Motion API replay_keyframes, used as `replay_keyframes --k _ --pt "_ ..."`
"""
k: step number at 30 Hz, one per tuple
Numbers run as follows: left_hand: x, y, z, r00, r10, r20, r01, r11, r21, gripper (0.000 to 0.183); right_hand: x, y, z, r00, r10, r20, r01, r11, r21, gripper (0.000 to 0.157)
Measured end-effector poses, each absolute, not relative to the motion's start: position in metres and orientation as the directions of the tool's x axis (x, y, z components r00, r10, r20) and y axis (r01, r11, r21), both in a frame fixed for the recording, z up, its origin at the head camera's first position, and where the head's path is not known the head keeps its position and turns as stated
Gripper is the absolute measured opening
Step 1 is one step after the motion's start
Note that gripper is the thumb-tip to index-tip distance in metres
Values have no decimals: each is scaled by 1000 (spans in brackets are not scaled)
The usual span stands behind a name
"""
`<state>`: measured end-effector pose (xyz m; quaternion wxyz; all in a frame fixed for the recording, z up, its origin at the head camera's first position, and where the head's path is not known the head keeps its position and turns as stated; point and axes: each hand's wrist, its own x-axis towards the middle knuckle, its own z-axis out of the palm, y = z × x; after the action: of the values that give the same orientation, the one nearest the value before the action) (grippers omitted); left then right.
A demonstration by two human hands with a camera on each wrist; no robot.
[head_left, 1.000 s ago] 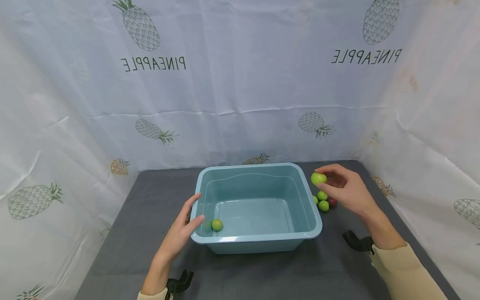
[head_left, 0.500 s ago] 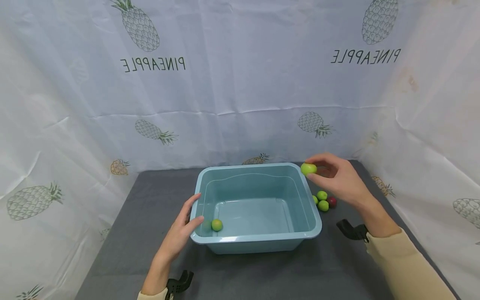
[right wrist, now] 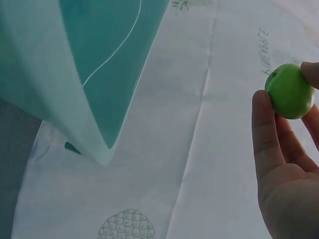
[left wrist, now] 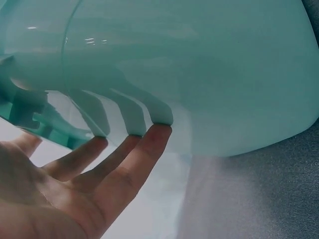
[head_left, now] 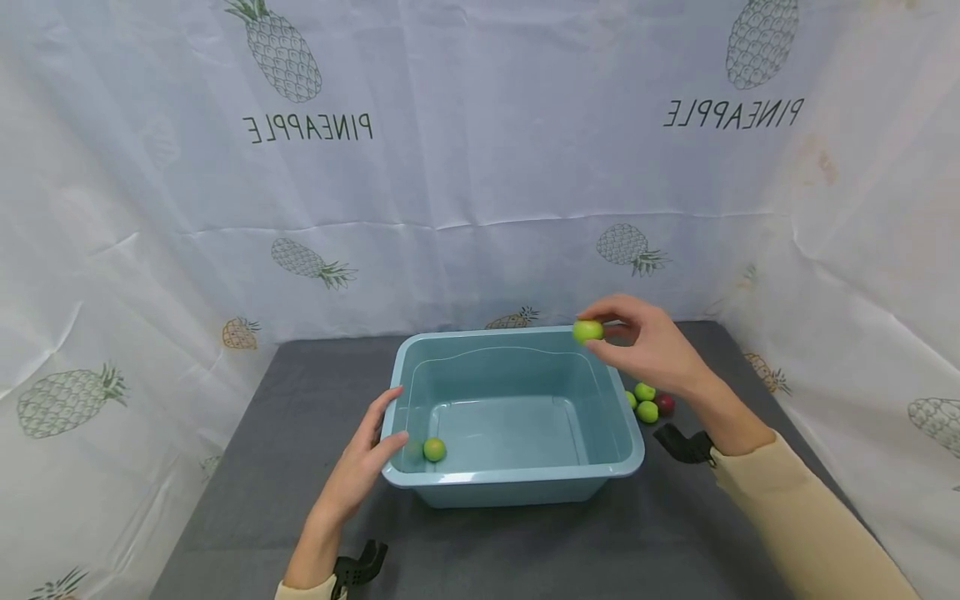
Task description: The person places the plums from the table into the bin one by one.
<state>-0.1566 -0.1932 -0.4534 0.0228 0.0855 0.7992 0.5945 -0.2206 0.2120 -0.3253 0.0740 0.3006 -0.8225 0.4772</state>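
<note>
A pale blue plastic basin (head_left: pixel 517 477) sits on the dark table. My left hand (head_left: pixel 357 467) holds its left rim, with the thumb over the edge; in the left wrist view several fingertips (left wrist: pixel 160 130) press against the outer wall. My right hand (head_left: pixel 654 346) pinches a small green apple (head_left: pixel 587 332) between thumb and fingers, up at the basin's far right corner. The right wrist view shows this apple (right wrist: pixel 290 91) at the fingertips, above the rim's height. One yellowish-green round fruit (head_left: pixel 434 449) lies inside the basin at the front left.
Right of the basin lie several small green fruits (head_left: pixel 647 412) and a dark red one (head_left: pixel 664 405), close together. A white curtain (head_left: pixel 480 167) printed with pineapples encloses the table (head_left: pixel 300 417) behind and at both sides. Black bands with mounts (head_left: pixel 686 444) sit on the wrists.
My right hand has carried the green apple left and slightly up, from above the fruit group to the basin's far right corner. The left hand and basin have stayed in place.
</note>
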Motion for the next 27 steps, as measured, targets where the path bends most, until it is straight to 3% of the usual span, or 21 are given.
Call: replay_keyframes --k 27 --pt "-157 -194 -454 -985 161 69 111 274 955 59 -245 136 -312 -691 -624 365 -697 443 -564 26"
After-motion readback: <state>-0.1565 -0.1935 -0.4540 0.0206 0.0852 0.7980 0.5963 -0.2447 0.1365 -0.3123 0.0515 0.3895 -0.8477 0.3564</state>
